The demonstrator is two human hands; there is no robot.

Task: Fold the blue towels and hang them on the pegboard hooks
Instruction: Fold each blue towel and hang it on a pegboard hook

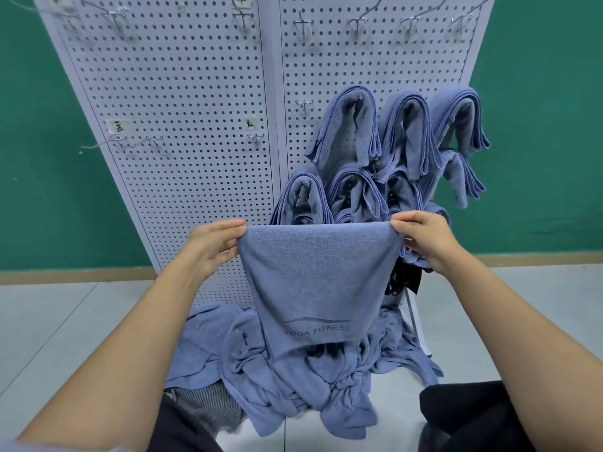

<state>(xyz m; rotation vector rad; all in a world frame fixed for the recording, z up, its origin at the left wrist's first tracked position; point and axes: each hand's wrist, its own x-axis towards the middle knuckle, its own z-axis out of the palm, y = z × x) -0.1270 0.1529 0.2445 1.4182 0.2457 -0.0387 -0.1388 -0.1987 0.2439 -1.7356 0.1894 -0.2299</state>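
Observation:
A blue towel [318,282] printed "YOGA FITNESS" hangs folded in front of me, stretched flat between both hands. My left hand [213,244] pinches its top left corner and my right hand [424,238] pinches its top right corner. Behind it stands a white pegboard [195,125]. Several folded blue towels [401,141] hang on hooks at the pegboard's lower right. A heap of loose blue towels [293,383] lies on the floor under the held towel.
Bare metal hooks [254,138] sit on the left panel and along the top row [355,26]. Small labels mark some hooks. A green wall rises behind the board, and pale floor spreads left and right. My dark-clothed knees [473,415] flank the heap.

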